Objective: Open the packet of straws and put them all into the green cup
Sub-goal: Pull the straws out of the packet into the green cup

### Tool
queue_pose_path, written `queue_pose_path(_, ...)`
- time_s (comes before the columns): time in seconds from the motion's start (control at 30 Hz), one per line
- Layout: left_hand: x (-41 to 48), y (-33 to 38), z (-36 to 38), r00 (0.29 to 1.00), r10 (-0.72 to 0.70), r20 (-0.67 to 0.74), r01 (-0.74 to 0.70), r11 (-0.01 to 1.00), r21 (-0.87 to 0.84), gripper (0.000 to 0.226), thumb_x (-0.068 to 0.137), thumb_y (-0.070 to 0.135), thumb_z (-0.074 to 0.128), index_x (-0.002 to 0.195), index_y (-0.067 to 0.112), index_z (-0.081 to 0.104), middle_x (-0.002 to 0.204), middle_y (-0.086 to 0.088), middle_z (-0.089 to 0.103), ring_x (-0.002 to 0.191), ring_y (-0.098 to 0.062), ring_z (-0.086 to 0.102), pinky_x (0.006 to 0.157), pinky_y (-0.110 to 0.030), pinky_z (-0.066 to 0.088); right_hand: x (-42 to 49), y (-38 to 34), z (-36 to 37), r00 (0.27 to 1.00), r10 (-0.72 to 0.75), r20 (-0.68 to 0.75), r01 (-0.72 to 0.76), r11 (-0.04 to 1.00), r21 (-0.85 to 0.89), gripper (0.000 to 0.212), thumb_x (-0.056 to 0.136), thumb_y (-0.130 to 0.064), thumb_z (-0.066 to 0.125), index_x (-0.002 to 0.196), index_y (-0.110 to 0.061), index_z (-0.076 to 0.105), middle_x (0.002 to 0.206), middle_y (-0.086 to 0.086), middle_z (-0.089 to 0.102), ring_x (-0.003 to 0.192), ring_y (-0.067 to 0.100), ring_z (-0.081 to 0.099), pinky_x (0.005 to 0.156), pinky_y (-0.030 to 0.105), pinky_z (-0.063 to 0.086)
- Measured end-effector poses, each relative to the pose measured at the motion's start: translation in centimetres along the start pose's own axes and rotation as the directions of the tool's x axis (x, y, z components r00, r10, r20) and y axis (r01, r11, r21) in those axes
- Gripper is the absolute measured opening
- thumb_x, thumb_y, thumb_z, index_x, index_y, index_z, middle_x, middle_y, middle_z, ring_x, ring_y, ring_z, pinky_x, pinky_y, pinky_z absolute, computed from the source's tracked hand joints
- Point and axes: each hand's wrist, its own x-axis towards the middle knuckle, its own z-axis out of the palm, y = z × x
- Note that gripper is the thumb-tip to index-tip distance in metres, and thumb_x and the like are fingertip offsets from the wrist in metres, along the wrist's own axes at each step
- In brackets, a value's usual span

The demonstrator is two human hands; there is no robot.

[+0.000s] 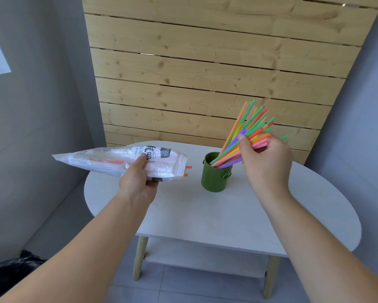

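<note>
A green cup (213, 179) with small side handles stands on the white table (205, 213). My right hand (264, 160) grips a fanned bundle of coloured straws (249, 125) just right of the cup; their lower ends dip into the cup's mouth and the bundle leans up to the right. My left hand (137, 178) holds the clear plastic straw packet (122, 159) above the table's left edge, its open end toward the cup. A few orange straws still lie inside the packet, with two tips poking out of the opening.
A wooden slat panel (216, 68) rises behind the table. Grey walls stand on both sides. A black bag (13, 270) lies on the floor at lower left. The table has a lower shelf (205, 254) and pale wooden legs.
</note>
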Motion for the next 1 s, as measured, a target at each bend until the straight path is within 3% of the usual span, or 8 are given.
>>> queue_pose_path(0.1, 0.1, 0.0, 0.0, 1.000, -0.001, 0.002, 0.001, 1.000, -0.001, 0.013, 0.097, 0.011, 0.072, 0.106, 0.014, 0.063, 0.110, -0.005, 0.078, 0.082, -0.015, 0.078, 0.072, -0.033, 0.064, 0.0, 0.3, 0.4, 0.999, 0.040, 0.006, -0.040, 0.998, 0.041, 0.023, 0.087, -0.032, 0.072, 0.077, -0.012, 0.072, 0.077, -0.003, 0.074, 0.074, 0.011, 0.070, 0.063, 0.022, 0.052)
queue_pose_path(0.23, 0.1, 0.0, 0.1, 1.000, -0.007, 0.002, 0.007, 1.000, 0.005, 0.013, 0.097, 0.011, 0.072, 0.106, 0.014, 0.063, 0.114, -0.005, 0.077, 0.088, -0.016, 0.077, 0.081, -0.036, 0.063, -0.1, 0.6, 0.5, 1.000, 0.010, 0.007, -0.010, 1.000, -0.001, 0.022, 0.088, -0.033, 0.071, 0.080, -0.013, 0.071, 0.084, 0.000, 0.075, 0.078, 0.011, 0.071, 0.062, 0.019, 0.051)
queue_pose_path(0.47, 0.3, -0.1, 0.1, 1.000, 0.014, 0.011, -0.014, 1.000, 0.002, 0.032, 0.096, 0.011, 0.072, 0.127, 0.012, 0.063, 0.119, -0.006, 0.077, 0.092, -0.017, 0.078, 0.071, -0.033, 0.065, -0.4, 0.6, 0.4, 1.000, -0.029, 0.003, 0.029, 0.999, -0.037, 0.024, 0.091, -0.031, 0.067, 0.078, -0.011, 0.066, 0.081, 0.003, 0.074, 0.076, 0.019, 0.071, 0.065, 0.030, 0.056)
queue_pose_path(0.57, 0.3, -0.1, 0.1, 1.000, 0.012, 0.009, -0.012, 1.000, 0.007, 0.024, 0.097, 0.010, 0.072, 0.120, 0.012, 0.063, 0.118, -0.006, 0.077, 0.090, -0.017, 0.077, 0.069, -0.033, 0.065, 0.2, 1.1, 0.3, 0.998, 0.042, 0.038, -0.041, 0.999, -0.026, 0.024, 0.091, -0.032, 0.064, 0.079, -0.011, 0.066, 0.078, 0.003, 0.074, 0.072, 0.022, 0.072, 0.067, 0.039, 0.060)
queue_pose_path(0.67, 0.0, -0.1, 0.1, 1.000, 0.007, 0.006, -0.008, 1.000, 0.011, 0.013, 0.097, 0.010, 0.072, 0.107, 0.014, 0.063, 0.118, -0.006, 0.077, 0.089, -0.017, 0.077, 0.078, -0.035, 0.064, 1.6, 1.8, -0.2, 0.986, 0.121, 0.115, -0.120, 0.993, -0.015, 0.026, 0.089, -0.034, 0.064, 0.079, -0.010, 0.068, 0.073, 0.003, 0.073, 0.070, 0.027, 0.073, 0.069, 0.045, 0.060)
queue_pose_path(0.77, 0.0, 0.0, -0.1, 1.000, 0.008, 0.011, -0.008, 1.000, 0.014, 0.020, 0.097, 0.011, 0.072, 0.115, 0.012, 0.064, 0.118, -0.006, 0.077, 0.089, -0.016, 0.078, 0.073, -0.034, 0.064, 2.7, 2.2, -0.9, 0.972, 0.174, 0.157, -0.178, 0.984, 0.012, 0.022, 0.091, -0.029, 0.065, 0.086, -0.007, 0.070, 0.076, 0.005, 0.074, 0.070, 0.027, 0.073, 0.071, 0.050, 0.061)
queue_pose_path(0.83, 0.1, 0.0, -0.1, 1.000, 0.006, 0.015, -0.006, 1.000, 0.019, 0.023, 0.096, 0.011, 0.072, 0.118, 0.012, 0.065, 0.118, -0.005, 0.077, 0.088, -0.016, 0.078, 0.068, -0.032, 0.064, 3.0, 2.4, -1.3, 0.966, 0.204, 0.156, -0.213, 0.976, 0.043, 0.019, 0.092, -0.026, 0.066, 0.085, -0.009, 0.069, 0.075, 0.004, 0.074, 0.068, 0.026, 0.073, 0.071, 0.052, 0.062)
queue_pose_path(1.0, -0.2, -0.2, 0.3, 1.000, 0.001, 0.007, -0.001, 0.999, 0.034, 0.012, 0.097, 0.011, 0.071, 0.104, 0.014, 0.063, 0.119, -0.006, 0.077, 0.091, -0.018, 0.077, 0.078, -0.037, 0.063, 2.3, 2.2, -1.3, 0.953, 0.272, 0.131, -0.290, 0.945, 0.152, 0.014, 0.090, -0.022, 0.069, 0.077, -0.021, 0.066, 0.071, 0.001, 0.069, 0.061, 0.019, 0.065, 0.067, 0.048, 0.060)
